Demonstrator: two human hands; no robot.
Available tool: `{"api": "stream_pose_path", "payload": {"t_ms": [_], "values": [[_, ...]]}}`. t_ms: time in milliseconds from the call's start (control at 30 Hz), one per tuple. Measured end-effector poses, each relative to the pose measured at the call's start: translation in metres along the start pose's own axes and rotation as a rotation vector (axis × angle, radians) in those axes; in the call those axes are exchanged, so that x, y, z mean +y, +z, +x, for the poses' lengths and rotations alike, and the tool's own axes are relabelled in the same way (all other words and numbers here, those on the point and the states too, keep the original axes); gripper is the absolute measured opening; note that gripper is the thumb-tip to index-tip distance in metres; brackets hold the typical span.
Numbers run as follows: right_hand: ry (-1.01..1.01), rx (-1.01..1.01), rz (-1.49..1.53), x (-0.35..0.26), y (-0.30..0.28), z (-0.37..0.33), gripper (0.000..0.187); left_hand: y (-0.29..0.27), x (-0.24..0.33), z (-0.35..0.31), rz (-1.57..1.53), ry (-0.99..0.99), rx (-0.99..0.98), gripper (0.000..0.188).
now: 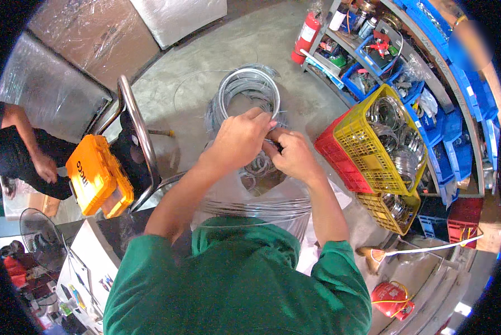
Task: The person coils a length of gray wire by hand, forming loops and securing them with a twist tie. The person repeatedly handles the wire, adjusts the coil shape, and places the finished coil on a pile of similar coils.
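Observation:
Both of my hands are closed and close together in front of me. My left hand (240, 138) grips the near side of a bright metal wire ring (249, 71). My right hand (296, 157) is curled beside it, thumb and fingers pressed together near the ring's end; what it pinches is mostly hidden by the fingers. Behind the ring, a loose coil of grey wire (212, 111) rests on the floor. Smaller metal rings (260, 164) show beneath my hands. Across my lap lie several long bent wires (256, 207).
At right stand a yellow crate (355, 142) with metal rings, a red crate (340, 162) and shelves with blue bins (460, 153). A fire extinguisher (307, 34) is beyond. At left are an orange tool case (91, 173), a chair frame (137, 120) and another person's hand (45, 167).

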State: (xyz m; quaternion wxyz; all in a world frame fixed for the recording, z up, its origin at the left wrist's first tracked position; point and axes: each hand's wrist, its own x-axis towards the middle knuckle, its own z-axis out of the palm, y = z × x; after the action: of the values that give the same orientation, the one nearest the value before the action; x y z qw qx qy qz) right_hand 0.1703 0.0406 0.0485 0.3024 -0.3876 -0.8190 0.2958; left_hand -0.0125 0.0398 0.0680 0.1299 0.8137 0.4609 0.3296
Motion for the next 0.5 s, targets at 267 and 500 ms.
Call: {"api": "stream_pose_path", "payload": {"t_ms": [267, 500], "values": [[0.337, -0.124, 0.282, 0.015, 0.017, -0.016, 0.02, -0.035, -0.011, 0.003, 0.339, 0.142, -0.029, 0.019], [-0.01, 0.073, 0.03, 0.015, -0.029, 0.001, 0.018, -0.037, -0.012, -0.019, 0.212, 0.047, -0.227, 0.023]]}}
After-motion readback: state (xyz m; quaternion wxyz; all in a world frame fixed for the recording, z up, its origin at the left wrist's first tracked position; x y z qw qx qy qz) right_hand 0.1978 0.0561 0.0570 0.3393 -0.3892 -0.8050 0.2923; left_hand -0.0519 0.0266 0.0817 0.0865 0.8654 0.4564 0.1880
